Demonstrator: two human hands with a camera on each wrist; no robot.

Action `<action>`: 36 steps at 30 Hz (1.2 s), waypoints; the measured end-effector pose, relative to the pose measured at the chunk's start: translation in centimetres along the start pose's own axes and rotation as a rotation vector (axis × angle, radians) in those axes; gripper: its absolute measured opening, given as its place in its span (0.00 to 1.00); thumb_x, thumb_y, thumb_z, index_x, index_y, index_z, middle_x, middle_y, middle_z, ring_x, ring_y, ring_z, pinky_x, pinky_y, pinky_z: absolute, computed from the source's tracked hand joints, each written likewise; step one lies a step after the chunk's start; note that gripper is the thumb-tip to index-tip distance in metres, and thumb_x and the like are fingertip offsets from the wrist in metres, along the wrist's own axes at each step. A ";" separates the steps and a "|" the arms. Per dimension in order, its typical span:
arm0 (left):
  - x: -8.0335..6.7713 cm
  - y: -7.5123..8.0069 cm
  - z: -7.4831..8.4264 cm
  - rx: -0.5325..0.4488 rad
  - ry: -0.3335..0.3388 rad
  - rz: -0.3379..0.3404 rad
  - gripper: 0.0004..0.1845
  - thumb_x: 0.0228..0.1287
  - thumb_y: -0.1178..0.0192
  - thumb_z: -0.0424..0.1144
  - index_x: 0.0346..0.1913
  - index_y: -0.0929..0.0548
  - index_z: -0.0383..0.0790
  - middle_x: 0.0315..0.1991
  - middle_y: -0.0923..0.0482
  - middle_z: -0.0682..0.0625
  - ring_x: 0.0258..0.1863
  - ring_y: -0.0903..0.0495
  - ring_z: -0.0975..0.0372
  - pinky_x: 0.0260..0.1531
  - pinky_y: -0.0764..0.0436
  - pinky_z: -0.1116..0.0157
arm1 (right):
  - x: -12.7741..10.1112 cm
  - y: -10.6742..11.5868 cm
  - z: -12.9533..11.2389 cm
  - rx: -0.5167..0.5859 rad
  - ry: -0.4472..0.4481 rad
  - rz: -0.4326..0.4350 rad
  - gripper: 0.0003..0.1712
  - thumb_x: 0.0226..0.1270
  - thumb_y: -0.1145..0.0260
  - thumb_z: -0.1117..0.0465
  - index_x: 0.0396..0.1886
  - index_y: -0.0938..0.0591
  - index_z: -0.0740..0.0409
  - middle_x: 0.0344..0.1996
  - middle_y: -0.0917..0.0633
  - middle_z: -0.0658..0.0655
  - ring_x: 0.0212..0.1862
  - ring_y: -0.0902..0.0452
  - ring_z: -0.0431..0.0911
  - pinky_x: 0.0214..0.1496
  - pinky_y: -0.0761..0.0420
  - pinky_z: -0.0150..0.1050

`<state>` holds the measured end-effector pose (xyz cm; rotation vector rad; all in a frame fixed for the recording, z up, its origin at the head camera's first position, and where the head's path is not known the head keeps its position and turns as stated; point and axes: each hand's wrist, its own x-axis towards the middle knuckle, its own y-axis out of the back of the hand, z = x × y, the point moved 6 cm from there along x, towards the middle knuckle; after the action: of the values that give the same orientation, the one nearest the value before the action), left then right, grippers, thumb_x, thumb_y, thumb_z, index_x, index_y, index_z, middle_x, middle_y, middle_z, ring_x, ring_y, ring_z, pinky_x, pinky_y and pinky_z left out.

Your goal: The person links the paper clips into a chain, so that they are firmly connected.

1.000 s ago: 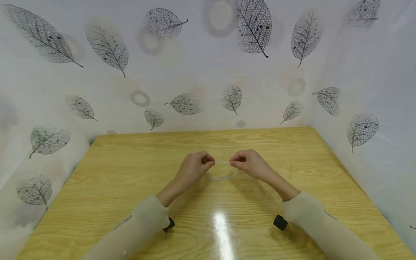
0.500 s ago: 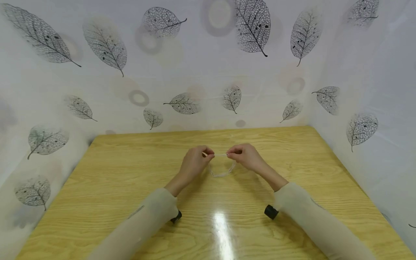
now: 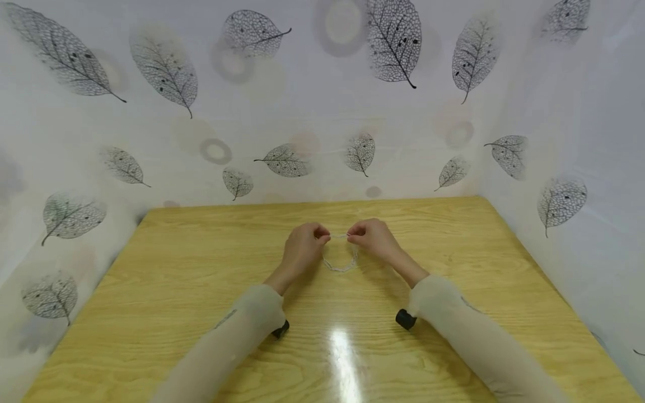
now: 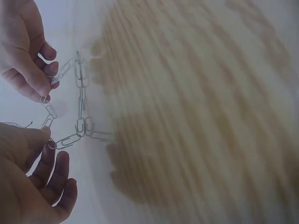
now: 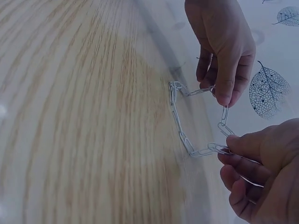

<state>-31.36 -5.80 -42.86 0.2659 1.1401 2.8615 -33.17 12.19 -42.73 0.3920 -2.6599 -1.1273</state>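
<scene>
Recording booth, leaf-print curtain (image 3: 322,112), wooden table (image 3: 201,291)

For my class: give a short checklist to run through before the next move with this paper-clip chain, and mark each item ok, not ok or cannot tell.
1. Left hand pinches the chain: ok.
2. Right hand pinches it too: ok.
3. Clips linked without a break along the hanging part: ok.
4. Loop closed between the fingers: cannot tell.
5. Chain hangs free of the table: cannot tell.

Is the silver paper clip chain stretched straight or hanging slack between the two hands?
Slack: the silver paper clip chain droops in a bent loop between the left hand and right hand.
</scene>
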 end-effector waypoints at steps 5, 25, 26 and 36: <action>0.4 -0.6 -0.2 0.060 0.002 0.022 0.03 0.70 0.31 0.39 0.38 0.11 0.43 0.35 0.14 0.52 0.36 0.17 0.59 0.40 0.19 0.57 | 0.5 -0.5 0.3 -0.055 -0.025 0.006 0.08 0.71 0.30 0.64 0.42 0.10 0.65 0.39 0.10 0.59 0.41 0.14 0.50 0.46 0.16 0.46; 1.9 -1.6 -0.9 0.284 0.099 -0.085 0.07 0.72 0.36 0.41 0.39 0.12 0.42 0.37 0.14 0.50 0.40 0.16 0.54 0.47 0.19 0.52 | 1.2 -1.8 1.3 -0.098 -0.160 0.021 0.05 0.69 0.28 0.62 0.37 0.09 0.60 0.34 0.10 0.55 0.37 0.16 0.48 0.43 0.16 0.45; 2.0 -1.6 -0.8 0.295 0.095 -0.086 0.07 0.72 0.36 0.41 0.38 0.12 0.41 0.37 0.14 0.50 0.39 0.15 0.55 0.46 0.19 0.53 | 1.3 -1.9 1.4 -0.099 -0.163 0.023 0.05 0.69 0.28 0.62 0.37 0.09 0.60 0.34 0.10 0.55 0.37 0.16 0.49 0.43 0.16 0.45; 2.7 -2.0 -0.3 0.335 0.102 -0.091 0.08 0.73 0.35 0.41 0.39 0.12 0.41 0.37 0.13 0.49 0.39 0.15 0.54 0.45 0.18 0.53 | 1.8 -1.6 1.7 -0.122 -0.215 0.030 0.07 0.69 0.28 0.59 0.38 0.09 0.58 0.36 0.10 0.54 0.35 0.17 0.47 0.35 0.18 0.42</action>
<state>-34.07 -4.22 -44.10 0.0771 1.6062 2.6216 -35.11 11.70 -44.86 0.2192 -2.7470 -1.3847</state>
